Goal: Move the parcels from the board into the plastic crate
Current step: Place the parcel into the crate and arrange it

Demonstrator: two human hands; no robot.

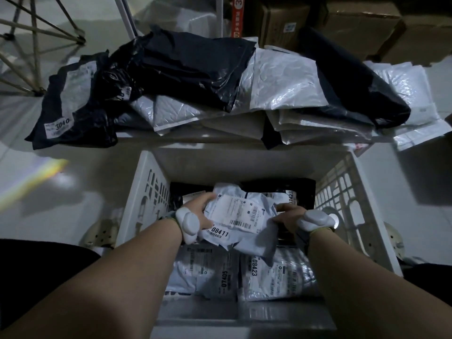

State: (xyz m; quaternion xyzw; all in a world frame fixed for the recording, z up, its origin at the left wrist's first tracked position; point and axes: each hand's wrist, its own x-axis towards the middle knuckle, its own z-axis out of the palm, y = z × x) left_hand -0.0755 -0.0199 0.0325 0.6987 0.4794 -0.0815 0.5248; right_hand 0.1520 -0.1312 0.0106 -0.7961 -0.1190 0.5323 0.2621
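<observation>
A white plastic crate (137,192) with slotted walls stands on the floor right below me. Both my hands are inside it, holding one white parcel (241,214) with a barcode label marked 08411. My left hand (198,209) grips its left edge and my right hand (289,215) grips its right edge. Under it lie other white parcels, one marked 07405 (208,272) and one marked 08423 (274,275). Beyond the crate, the board (186,135) carries a heap of black parcels (186,67) and white parcels (283,81), which hide most of it.
Brown cardboard boxes (362,23) are stacked at the back right. A frame of pale crossed bars (36,33) stands at the back left. A black parcel marked 3040 (71,106) overhangs the board's left end. Grey floor lies on both sides of the crate.
</observation>
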